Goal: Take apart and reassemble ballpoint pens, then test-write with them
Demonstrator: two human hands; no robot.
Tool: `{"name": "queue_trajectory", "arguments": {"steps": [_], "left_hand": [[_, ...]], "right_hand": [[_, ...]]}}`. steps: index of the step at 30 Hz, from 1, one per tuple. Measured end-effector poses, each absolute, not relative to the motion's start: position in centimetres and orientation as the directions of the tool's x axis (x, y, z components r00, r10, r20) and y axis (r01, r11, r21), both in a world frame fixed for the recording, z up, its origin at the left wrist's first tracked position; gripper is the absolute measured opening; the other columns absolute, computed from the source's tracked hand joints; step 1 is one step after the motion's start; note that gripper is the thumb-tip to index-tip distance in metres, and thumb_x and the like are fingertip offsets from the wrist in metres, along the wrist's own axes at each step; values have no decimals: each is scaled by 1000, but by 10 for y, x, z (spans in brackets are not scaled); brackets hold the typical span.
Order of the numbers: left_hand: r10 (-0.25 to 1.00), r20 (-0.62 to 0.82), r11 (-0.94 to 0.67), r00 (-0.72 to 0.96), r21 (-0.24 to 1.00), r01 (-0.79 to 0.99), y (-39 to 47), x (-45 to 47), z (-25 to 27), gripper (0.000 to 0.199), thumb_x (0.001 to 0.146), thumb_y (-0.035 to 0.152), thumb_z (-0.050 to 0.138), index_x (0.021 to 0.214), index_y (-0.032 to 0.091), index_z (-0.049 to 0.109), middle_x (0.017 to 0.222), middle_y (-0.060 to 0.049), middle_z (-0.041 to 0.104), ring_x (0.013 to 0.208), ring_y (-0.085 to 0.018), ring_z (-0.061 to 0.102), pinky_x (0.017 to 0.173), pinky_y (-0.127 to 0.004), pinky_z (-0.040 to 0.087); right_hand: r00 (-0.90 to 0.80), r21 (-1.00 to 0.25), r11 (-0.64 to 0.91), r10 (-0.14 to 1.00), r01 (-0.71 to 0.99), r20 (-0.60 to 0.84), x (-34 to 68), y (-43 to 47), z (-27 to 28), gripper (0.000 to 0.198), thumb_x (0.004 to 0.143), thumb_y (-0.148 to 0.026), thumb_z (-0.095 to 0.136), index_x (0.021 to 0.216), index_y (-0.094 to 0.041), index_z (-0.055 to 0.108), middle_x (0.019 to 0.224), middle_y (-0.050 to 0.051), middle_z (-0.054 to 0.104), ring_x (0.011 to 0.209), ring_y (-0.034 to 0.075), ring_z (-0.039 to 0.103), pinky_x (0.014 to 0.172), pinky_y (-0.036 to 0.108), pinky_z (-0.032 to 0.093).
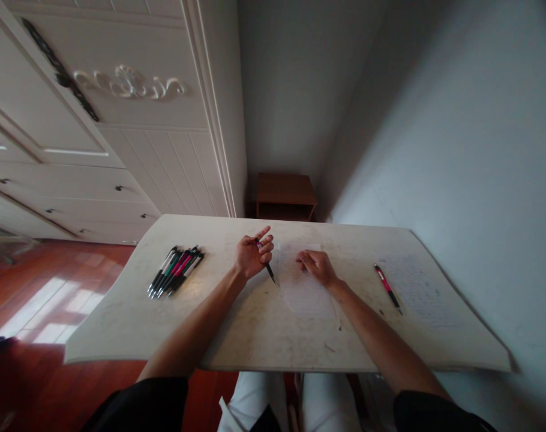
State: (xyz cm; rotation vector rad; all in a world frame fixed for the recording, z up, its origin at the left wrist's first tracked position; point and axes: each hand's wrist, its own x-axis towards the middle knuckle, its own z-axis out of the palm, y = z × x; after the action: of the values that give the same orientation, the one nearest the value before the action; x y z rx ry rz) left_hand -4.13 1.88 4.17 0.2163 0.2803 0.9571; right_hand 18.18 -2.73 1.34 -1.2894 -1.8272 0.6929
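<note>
My left hand [248, 257] is turned palm up above the middle of the table, its fingers curled round a pen [270, 273]. The pen's dark lower end slants down to the right, its tip near the left edge of a thin whitish sheet [306, 303]. My right hand [320, 267] rests on that sheet, fingers bent and pressed together. Whatever may be in those fingers is hidden. Left of my left hand lies a pile of several pens [176, 273] with black, white, green and red barrels. A single red and black pen [387, 288] lies to the right.
The white table [273, 351] has stained patches and a few small scraps. Handwriting covers a sheet [419, 291] at its right side. A white cabinet [165, 162] stands at the left, a wall [471, 150] at the right, and a brown wooden stand [285, 189] behind.
</note>
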Motion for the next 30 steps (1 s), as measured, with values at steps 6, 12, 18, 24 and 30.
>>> {"name": "queue_trajectory", "arguments": {"steps": [6, 12, 18, 24, 30], "left_hand": [[844, -128, 531, 520, 328, -781, 17, -40, 45, 42, 76, 18, 47, 115, 11, 62, 77, -4, 50, 52, -10, 36, 40, -21, 23], [854, -89, 512, 513, 321, -797, 18, -40, 43, 34, 77, 19, 46, 106, 9, 62, 75, -3, 47, 51, -9, 35, 40, -20, 24], [858, -77, 505, 509, 313, -804, 20, -41, 39, 30, 77, 17, 46, 102, 10, 61, 73, -2, 45, 51, -9, 36, 40, -20, 25], [871, -159, 490, 465, 342, -802, 20, -40, 42, 28, 80, 18, 46, 102, 13, 62, 73, -1, 46, 49, -9, 35, 39, -20, 23], [866, -119, 496, 486, 331, -803, 18, -38, 44, 33, 85, 26, 45, 109, 11, 63, 76, -5, 53, 54, -11, 42, 47, -24, 32]], "right_hand": [[-187, -782, 347, 938, 517, 292, 183, -27, 12, 58, 95, -62, 38, 70, -18, 65, 58, 4, 64, 54, 16, 61, 58, 26, 46], [-188, -786, 344, 939, 514, 288, 183, -27, 11, 58, 95, -63, 38, 70, -17, 65, 58, 4, 64, 54, 16, 62, 58, 25, 46], [-183, -789, 336, 942, 515, 282, 183, -26, 10, 59, 94, -64, 38, 69, -17, 64, 59, 5, 66, 56, 16, 63, 58, 26, 47], [-187, -790, 336, 942, 513, 279, 184, -27, 12, 59, 93, -64, 38, 71, -18, 65, 59, 5, 65, 55, 16, 62, 58, 26, 47], [-167, -801, 315, 949, 509, 267, 183, -27, 12, 58, 93, -64, 39, 73, -18, 66, 58, 4, 65, 55, 16, 61, 58, 27, 47]]}}
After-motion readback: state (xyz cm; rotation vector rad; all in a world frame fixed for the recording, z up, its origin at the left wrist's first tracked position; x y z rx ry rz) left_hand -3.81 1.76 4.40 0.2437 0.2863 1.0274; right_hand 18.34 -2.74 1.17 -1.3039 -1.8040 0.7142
